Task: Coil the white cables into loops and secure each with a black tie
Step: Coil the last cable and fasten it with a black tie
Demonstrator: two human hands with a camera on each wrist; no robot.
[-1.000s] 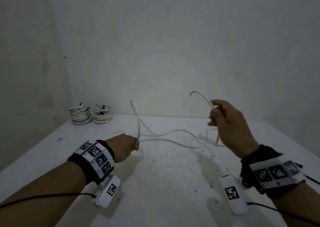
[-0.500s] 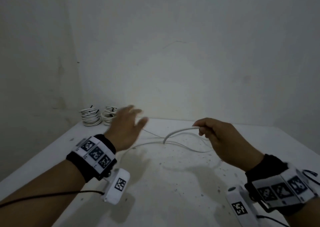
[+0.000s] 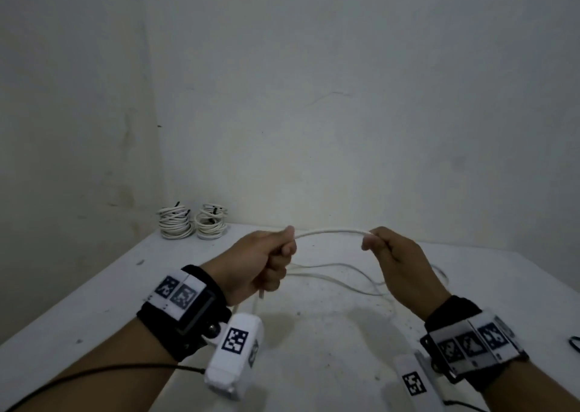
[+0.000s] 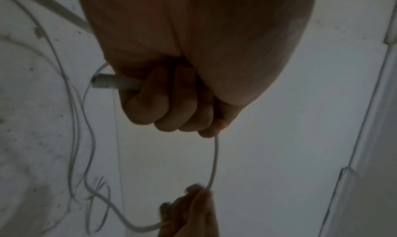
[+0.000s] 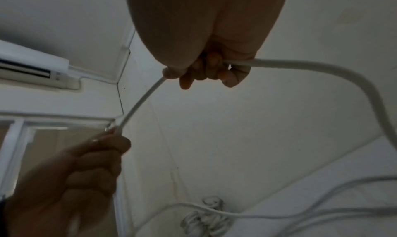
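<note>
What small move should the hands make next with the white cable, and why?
Probably bring the right hand over to the left hand, folding the short span of white cable between them into a first loop. Both hands grip it, its end sticks out below the left fist, and the rest lies loose on the table.

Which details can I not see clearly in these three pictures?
- Head view: the far coiled white cable bundles are too small to count their loops.
- Head view: the thin black object is cut off by the right edge.
- Left wrist view: the left hand hides the loose white cable inside its grip.
- Right wrist view: the left hand is blurred.
</note>
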